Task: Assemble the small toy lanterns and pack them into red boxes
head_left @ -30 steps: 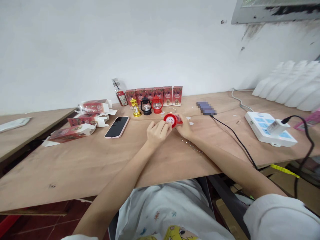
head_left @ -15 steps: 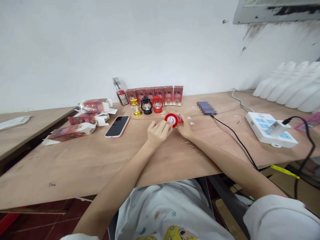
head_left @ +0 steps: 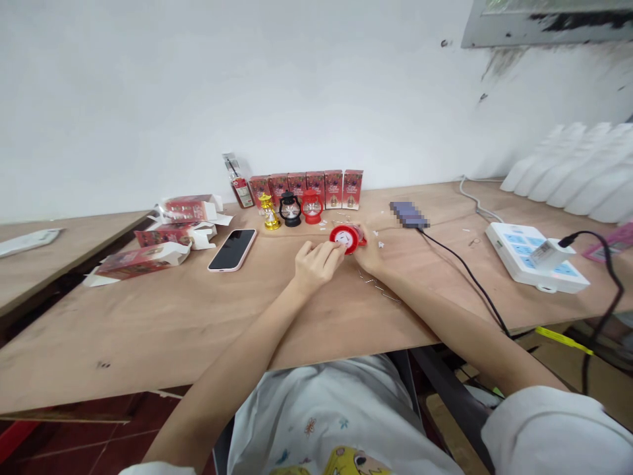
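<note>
A small red toy lantern is tipped over, its round base with a white underside turned towards me. My right hand is closed round the lantern's body from the right. The curled, pinched fingers of my left hand touch the lower left of the white underside; whether a small piece is between the fingertips is hidden. Behind my hands, a gold lantern, a black lantern and another red lantern stand upright in a row.
Several red printed boxes line the wall beside a slim bottle. Opened boxes and a phone lie left. Thin pins and white bits lie near my right hand. Rightward are a cabled phone and a power strip.
Both hands and the held lantern have shifted slightly to the right. The base's white underside now shows a little more, as my left fingers sit closer to its lower edge.
</note>
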### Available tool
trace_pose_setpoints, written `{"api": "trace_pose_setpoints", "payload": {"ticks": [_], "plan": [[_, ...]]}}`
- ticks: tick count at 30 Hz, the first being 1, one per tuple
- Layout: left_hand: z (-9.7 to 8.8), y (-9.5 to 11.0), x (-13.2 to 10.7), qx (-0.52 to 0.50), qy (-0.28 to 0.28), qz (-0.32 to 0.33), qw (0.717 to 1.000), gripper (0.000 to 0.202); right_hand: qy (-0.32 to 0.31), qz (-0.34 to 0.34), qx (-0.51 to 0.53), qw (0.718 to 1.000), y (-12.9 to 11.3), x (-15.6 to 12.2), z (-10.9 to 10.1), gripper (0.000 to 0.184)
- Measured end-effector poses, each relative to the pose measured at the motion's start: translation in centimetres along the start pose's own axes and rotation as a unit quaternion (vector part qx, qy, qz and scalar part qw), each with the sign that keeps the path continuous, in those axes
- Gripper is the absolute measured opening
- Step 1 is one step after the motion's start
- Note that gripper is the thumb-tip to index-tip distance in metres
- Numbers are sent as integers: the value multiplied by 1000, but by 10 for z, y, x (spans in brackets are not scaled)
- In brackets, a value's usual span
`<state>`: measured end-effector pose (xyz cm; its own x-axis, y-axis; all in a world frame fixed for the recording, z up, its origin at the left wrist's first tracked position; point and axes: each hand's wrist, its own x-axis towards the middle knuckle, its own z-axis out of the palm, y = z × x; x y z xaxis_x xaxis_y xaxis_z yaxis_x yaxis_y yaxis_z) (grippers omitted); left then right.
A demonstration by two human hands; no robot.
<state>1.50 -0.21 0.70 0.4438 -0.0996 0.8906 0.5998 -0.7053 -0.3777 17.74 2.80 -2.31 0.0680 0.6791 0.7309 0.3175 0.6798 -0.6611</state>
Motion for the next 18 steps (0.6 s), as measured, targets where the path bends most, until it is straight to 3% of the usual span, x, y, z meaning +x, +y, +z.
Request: {"api": "trace_pose_setpoints", "payload": {"ticks": [4, 14, 18], "plan": [[0, 1, -2, -20, -40, -34, 998, 3, 5, -7, -11, 1000, -3, 0, 0, 24], [1, 3, -4, 29, -39, -51, 998, 15, 13, -8, -21, 1000, -6, 0, -1, 23], [1, 3, -4, -2, -28, -53, 998, 12, 7, -13, -13, 1000, -9, 0, -1, 22]]}}
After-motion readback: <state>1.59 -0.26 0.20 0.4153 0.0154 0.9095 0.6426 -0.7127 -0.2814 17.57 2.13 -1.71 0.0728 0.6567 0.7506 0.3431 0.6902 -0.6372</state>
